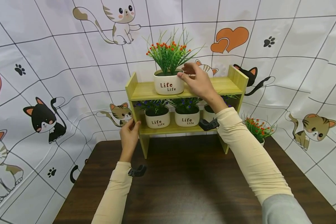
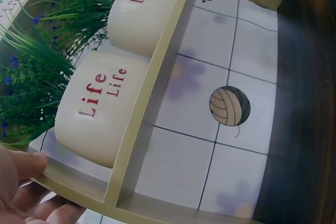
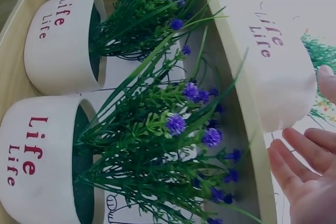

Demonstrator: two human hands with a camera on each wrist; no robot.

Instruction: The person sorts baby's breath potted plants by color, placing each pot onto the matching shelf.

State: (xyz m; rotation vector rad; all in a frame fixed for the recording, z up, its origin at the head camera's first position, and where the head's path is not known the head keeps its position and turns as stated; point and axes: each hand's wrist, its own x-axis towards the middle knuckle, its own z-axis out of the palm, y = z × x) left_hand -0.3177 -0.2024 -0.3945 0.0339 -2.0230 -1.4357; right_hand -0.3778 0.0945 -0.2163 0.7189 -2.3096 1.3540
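A white flowerpot with orange-red flowers stands on the top board of a small wooden shelf. At its right side is my right hand, the thumb by the rim. The right wrist view shows this hand with its fingers loosely extended beside the pot. My left hand holds the edge of the shelf's left side panel. In the left wrist view, the thumb lies on the panel's inner side, the other fingers round its outside.
Purple-flowered white pots line the lower board, the rightmost partly behind my right arm. Another orange-red flowered plant stands right of the shelf on the dark table. A cat-print sheet covers the wall.
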